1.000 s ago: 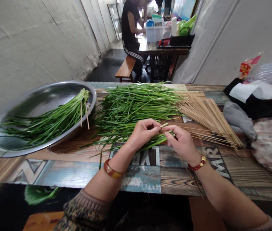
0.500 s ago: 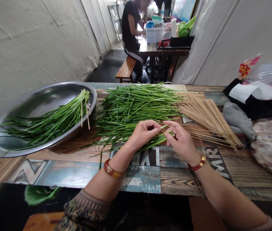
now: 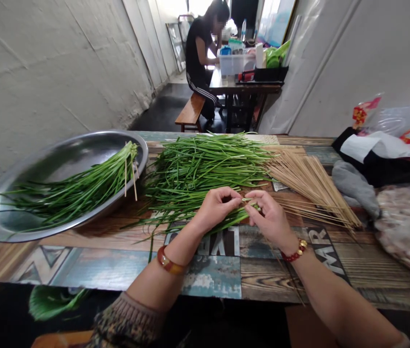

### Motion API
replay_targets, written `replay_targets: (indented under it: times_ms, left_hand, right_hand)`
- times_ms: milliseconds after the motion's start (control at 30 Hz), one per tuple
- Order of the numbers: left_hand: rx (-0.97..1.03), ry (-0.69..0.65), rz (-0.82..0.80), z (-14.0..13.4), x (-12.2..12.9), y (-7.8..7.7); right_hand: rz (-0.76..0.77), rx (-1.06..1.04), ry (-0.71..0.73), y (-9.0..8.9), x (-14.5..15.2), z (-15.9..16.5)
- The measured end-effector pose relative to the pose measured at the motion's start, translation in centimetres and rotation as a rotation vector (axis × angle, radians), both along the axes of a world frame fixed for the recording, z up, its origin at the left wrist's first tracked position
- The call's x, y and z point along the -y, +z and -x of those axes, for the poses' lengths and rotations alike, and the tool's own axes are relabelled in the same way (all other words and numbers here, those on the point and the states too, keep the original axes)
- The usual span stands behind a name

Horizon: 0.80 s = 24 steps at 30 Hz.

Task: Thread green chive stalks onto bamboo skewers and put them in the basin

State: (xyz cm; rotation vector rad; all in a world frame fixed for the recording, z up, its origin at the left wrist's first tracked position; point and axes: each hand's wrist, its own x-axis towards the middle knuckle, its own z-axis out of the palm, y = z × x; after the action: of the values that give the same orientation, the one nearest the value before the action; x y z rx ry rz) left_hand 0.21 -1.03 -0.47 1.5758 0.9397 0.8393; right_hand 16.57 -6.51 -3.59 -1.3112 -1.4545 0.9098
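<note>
My left hand pinches the pale end of a chive between thumb and fingertips. Close beside it, my right hand has its fingers closed around the ends of a few chives and a thin bamboo skewer, which slants down past the wrist toward the table's front edge. The fingertips of both hands nearly meet. Behind them lies a wide pile of loose green chives. A fan of bamboo skewers rests to the right of the pile. How the skewer meets the stems is hidden by my fingers.
A steel basin at left holds a chive bunch with skewers through its ends. Plastic bags and a black cloth crowd the right side. Beyond the wooden table, a person sits on a bench.
My two hands have come closer together, the left-hand chive end now meeting the right fingertips. The whole view has tilted slightly, so the table sits lower.
</note>
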Motion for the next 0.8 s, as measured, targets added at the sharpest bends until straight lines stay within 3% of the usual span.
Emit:
replay_targets:
  times_ms: [233,433,600,800]
  left_hand:
    - [-0.034,-0.112,-0.041,-0.2,0.1,-0.2]
    - [-0.035,-0.236,0.027,0.1,0.0,0.1]
    - [0.03,-0.2,0.062,0.1,0.0,-0.1]
    - [0.044,-0.149,0.046,-0.1,0.1,-0.6]
  right_hand:
    - [0.008,-0.041,-0.014,-0.5,-0.2,0.0]
    - [0.074,-0.149,0.014,0.1,-0.1,-0.2]
    - [0.101,-0.225,0.036,0.7,-0.1,-0.5]
    - [0.106,-0.094,0.028,0.1,-0.3,-0.1]
